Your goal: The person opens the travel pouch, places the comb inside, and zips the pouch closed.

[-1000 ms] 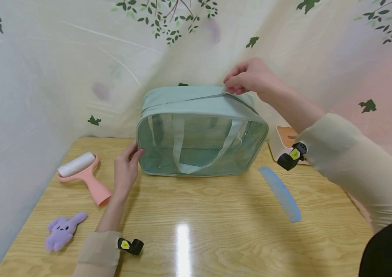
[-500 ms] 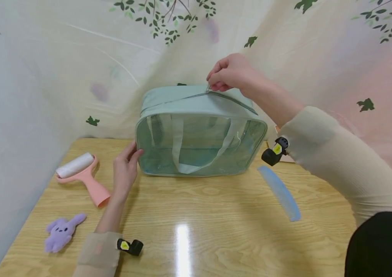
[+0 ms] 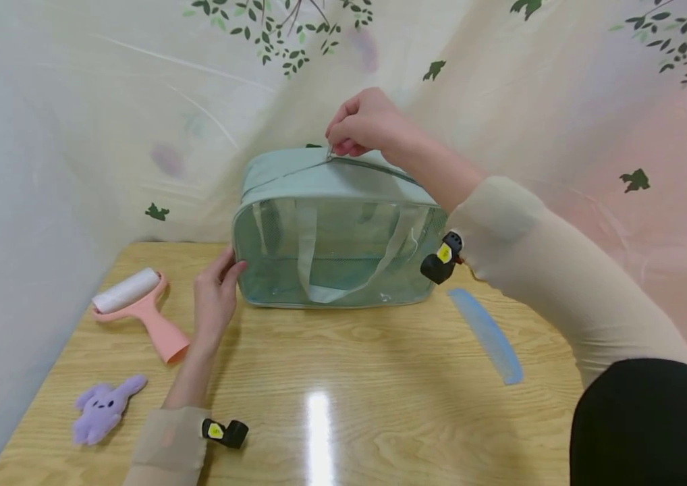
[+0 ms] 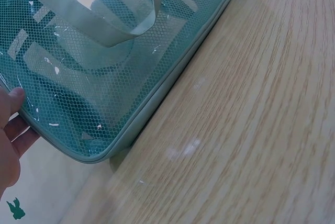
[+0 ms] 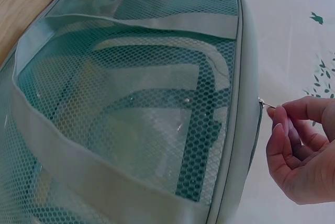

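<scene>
A pale green wash bag (image 3: pixel 270 169) with a clear front panel and a cloth strap handle (image 3: pixel 309 250) stands upright on the table. My left hand (image 3: pixel 216 297) holds its left edge, thumb on the front and fingers behind. Above the bag's top, my right hand (image 3: pixel 364 125) pinches the zipper pull (image 3: pixel 329 154) between thumb and forefinger. In the right wrist view the metal pull (image 5: pixel 268 104) sticks out from the zip toward the fingertips. A dark slit runs along the zip to the right of the pull. Mesh shows through the clear panel in both wrist views.
On the left of the wooden table (image 3: pixel 295 364) lie a pink lint roller (image 3: pixel 155 324) and a small purple plush toy (image 3: pixel 102 410). A blue comb (image 3: pixel 486 335) lies to the right of the bag. A printed cloth (image 3: pixel 106 135) hangs behind.
My right hand has drawn the zipper pull leftward along the bag's top, and the dark slit behind it is longer. The forearm now covers the white box at right. My left hand keeps its hold.
</scene>
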`<act>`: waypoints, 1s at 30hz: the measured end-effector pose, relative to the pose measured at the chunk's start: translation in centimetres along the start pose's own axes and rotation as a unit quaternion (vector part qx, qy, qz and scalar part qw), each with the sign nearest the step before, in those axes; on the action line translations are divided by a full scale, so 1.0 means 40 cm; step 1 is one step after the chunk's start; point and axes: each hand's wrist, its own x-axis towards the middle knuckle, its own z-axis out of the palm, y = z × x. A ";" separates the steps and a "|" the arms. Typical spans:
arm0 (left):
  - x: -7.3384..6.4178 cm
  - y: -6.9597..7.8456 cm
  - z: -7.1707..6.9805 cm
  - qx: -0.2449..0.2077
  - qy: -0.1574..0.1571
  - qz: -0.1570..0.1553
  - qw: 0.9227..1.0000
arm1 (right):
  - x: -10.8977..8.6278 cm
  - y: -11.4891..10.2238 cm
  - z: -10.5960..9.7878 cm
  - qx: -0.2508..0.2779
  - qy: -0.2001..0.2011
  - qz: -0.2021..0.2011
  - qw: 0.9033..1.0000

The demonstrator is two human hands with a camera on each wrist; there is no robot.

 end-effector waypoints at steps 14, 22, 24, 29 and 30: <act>-0.001 0.005 -0.001 0.001 0.009 0.003 1.000 | 0.035 -0.030 0.073 0.020 -0.009 -0.014 1.000; -0.002 0.005 0.001 0.002 0.007 0.006 1.000 | 0.047 -0.042 0.108 0.014 -0.020 -0.011 1.000; -0.002 0.004 0.002 0.002 0.008 0.007 1.000 | 0.050 -0.045 0.114 0.013 -0.021 -0.012 1.000; -0.003 0.002 0.004 0.005 0.008 0.007 1.000 | 0.055 -0.050 0.125 0.008 -0.021 -0.011 1.000; -0.004 0.002 0.004 0.006 0.009 0.006 1.000 | 0.056 -0.050 0.127 0.007 -0.021 -0.012 1.000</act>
